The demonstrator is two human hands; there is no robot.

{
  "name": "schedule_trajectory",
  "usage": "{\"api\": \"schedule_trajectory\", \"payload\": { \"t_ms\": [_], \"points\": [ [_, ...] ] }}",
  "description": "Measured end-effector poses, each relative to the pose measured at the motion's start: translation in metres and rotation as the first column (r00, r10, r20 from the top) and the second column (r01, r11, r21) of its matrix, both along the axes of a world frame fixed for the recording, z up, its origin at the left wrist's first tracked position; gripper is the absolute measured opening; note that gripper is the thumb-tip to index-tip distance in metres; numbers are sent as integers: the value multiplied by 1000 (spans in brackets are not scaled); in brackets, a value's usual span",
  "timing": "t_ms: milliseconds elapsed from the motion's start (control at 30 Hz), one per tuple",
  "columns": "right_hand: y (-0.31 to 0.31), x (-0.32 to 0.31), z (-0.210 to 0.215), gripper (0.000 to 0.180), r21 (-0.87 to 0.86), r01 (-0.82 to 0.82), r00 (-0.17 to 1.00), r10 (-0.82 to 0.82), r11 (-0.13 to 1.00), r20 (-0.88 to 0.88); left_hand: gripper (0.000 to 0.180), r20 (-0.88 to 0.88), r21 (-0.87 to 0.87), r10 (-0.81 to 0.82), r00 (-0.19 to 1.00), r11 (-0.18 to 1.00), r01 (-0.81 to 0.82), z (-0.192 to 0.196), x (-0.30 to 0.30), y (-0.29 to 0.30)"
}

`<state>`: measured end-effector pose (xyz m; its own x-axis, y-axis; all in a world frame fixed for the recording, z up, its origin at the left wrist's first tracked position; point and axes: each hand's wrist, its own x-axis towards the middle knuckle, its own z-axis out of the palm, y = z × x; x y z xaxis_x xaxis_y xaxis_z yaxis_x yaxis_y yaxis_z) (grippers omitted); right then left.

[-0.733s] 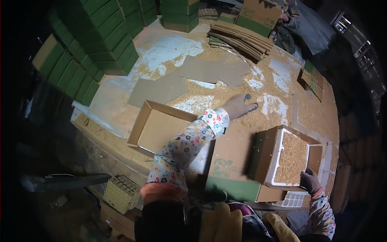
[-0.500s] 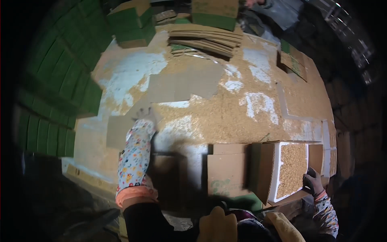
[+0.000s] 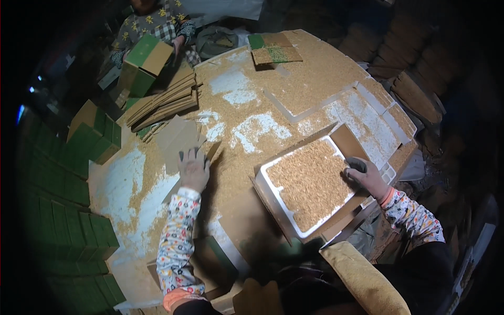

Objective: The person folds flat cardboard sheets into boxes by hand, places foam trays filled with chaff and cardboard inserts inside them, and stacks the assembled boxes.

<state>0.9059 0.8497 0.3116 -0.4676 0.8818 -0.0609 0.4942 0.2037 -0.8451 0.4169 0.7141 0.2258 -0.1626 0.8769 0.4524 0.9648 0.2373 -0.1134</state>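
At centre right, a white foam tray [image 3: 270, 176] full of loose brown flakes [image 3: 315, 184] sits inside an open cardboard box [image 3: 350, 143]. My right hand [image 3: 366, 177], in a dark-fingered glove, grips the tray's right rim, its thumb over the edge. To the left, my gloved left hand [image 3: 194, 170] has its fingers bent over a cardboard sheet [image 3: 212, 150] that stands tilted up from the table. Part of that sheet is hidden behind the hand. Another flat grey-brown sheet [image 3: 176, 137] lies just beyond. Below my left forearm is a dark open box [image 3: 210, 262].
Brown flakes cover much of the table [image 3: 247, 163]. Flattened cardboard [image 3: 165, 102] is stacked at the far left, where another person holds a green-and-brown box [image 3: 147, 58]. Green boxes [image 3: 79, 236] line the left side. An open carton [image 3: 275, 48] stands at the back.
My view has turned rightward. The left hand has raised a cardboard sheet that lay flat. The right hand still holds the tray rim, and the boxed tray now sits nearer the middle of the view.
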Motion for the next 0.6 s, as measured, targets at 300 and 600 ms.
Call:
{"api": "schedule_trajectory", "payload": {
  "t_ms": [300,600],
  "points": [
    [27,-41,55,40,-281,-368,732,90,887,-676,34,-115,-376,-323,939,889,260,156,322,50],
    [40,-10,-7,57,183,-470,878,437,863,196,83,174,-590,124,977,807,2,124,332,-4]
  ]
}}
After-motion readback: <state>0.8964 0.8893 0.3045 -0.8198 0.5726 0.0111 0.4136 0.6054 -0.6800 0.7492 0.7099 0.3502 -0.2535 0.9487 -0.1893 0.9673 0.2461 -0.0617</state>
